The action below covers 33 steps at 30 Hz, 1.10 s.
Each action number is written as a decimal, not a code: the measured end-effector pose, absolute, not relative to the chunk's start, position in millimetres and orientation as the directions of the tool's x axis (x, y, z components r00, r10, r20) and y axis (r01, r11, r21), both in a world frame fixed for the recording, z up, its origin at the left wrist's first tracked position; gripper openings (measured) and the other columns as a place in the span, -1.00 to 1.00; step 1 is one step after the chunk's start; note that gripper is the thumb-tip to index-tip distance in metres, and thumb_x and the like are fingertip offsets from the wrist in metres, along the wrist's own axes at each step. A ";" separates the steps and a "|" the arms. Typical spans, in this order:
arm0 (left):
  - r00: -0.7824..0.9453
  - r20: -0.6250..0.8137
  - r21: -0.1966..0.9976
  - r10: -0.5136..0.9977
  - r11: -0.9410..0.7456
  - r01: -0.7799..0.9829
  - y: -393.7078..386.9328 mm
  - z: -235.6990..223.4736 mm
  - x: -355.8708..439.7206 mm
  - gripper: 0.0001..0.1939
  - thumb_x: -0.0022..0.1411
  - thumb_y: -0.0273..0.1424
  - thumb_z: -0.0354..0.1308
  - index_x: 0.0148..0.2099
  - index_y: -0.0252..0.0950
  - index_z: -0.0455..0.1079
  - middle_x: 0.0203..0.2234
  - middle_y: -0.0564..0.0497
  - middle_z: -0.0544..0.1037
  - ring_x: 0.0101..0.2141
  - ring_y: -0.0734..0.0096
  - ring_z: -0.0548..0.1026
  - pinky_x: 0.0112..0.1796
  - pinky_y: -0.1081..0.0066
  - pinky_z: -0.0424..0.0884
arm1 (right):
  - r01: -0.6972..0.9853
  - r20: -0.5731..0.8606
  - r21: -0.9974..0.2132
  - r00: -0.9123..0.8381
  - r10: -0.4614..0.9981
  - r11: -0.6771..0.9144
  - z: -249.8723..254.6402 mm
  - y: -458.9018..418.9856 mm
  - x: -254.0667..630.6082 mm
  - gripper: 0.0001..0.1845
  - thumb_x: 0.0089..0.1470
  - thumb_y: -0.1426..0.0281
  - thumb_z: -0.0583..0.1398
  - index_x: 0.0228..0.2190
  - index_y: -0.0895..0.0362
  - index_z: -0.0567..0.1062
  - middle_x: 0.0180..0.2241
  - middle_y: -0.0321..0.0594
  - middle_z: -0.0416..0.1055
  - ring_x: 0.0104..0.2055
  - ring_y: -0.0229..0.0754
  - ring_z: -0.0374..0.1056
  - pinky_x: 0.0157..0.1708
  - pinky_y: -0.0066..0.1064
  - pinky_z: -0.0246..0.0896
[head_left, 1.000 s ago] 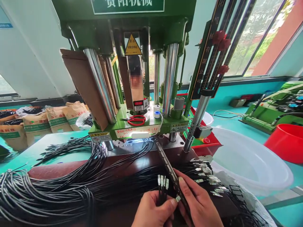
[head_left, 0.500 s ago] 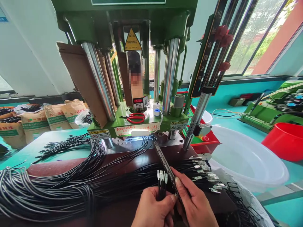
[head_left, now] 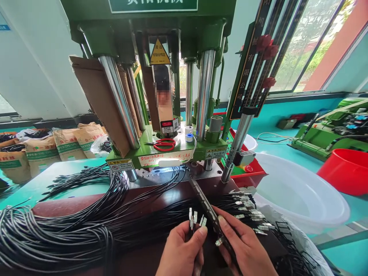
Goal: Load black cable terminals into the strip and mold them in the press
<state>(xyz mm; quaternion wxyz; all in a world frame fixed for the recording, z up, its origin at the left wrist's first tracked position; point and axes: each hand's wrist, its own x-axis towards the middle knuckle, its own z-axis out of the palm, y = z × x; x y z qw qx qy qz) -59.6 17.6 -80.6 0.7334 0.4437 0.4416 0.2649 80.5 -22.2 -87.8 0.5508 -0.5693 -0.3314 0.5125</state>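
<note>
My left hand (head_left: 181,251) is closed round a small bunch of black cables (head_left: 193,226) whose metal terminal ends stick up above the thumb. My right hand (head_left: 244,247) grips a long dark metal fixture bar (head_left: 202,203) that slants from the press base down to my palm. One silver terminal (head_left: 219,242) lies under my right thumb against the bar. A thick bundle of black cables (head_left: 71,234) lies across the dark red worktop (head_left: 66,207) to the left. More cable ends with terminals (head_left: 250,212) fan out to the right.
A green vertical press (head_left: 161,92) stands straight ahead, with red scissors (head_left: 164,145) on its platen. At right sit a big white basin (head_left: 301,195) and a red tub (head_left: 347,172). Paper sacks (head_left: 66,143) line the far left. A person stands behind the press.
My left thumb has shifted up onto the cable ends, which now splay apart. A terminal now sits under my right thumb at the bar. The view tilted slightly.
</note>
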 end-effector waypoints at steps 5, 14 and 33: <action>0.408 -0.452 0.889 0.794 0.437 0.134 17.3 -76.9 -54.2 -0.62 -0.03 -0.08 0.24 -0.46 -0.31 0.29 -0.81 0.21 0.22 -0.80 0.69 0.06 -0.77 0.60 -0.06 | -0.190 -0.184 -0.972 0.264 0.947 -0.136 -86.9 -21.1 83.1 -0.41 0.02 0.01 0.18 -0.01 0.10 0.46 -0.62 -0.34 0.40 -0.73 -0.40 0.14 -0.78 -0.59 0.10; 0.396 -0.504 0.863 0.767 0.460 0.209 18.7 -77.2 -52.6 -0.65 -0.04 -0.11 0.24 -0.42 -0.31 0.33 -0.82 0.23 0.20 -0.82 0.67 0.04 -0.79 0.58 -0.04 | -0.106 -0.105 -0.991 0.248 0.963 -0.081 -83.0 -20.7 86.8 -0.48 0.03 0.04 0.19 -0.06 0.07 0.52 -0.23 -0.17 0.52 -0.23 -0.11 0.41 -0.15 -0.35 0.35; 0.372 -0.437 0.813 0.819 0.536 -0.225 28.3 -70.0 -69.3 -0.47 -0.21 -0.11 0.40 -0.29 -0.37 0.37 -0.64 0.13 0.37 -0.64 0.60 0.30 -0.62 0.55 0.28 | -0.193 -0.283 -0.948 0.148 0.948 -0.253 -75.9 -26.6 89.7 -0.27 0.00 -0.04 0.15 0.10 0.12 0.33 -0.80 -0.48 0.13 -0.79 -0.39 -0.03 -0.86 -0.64 -0.12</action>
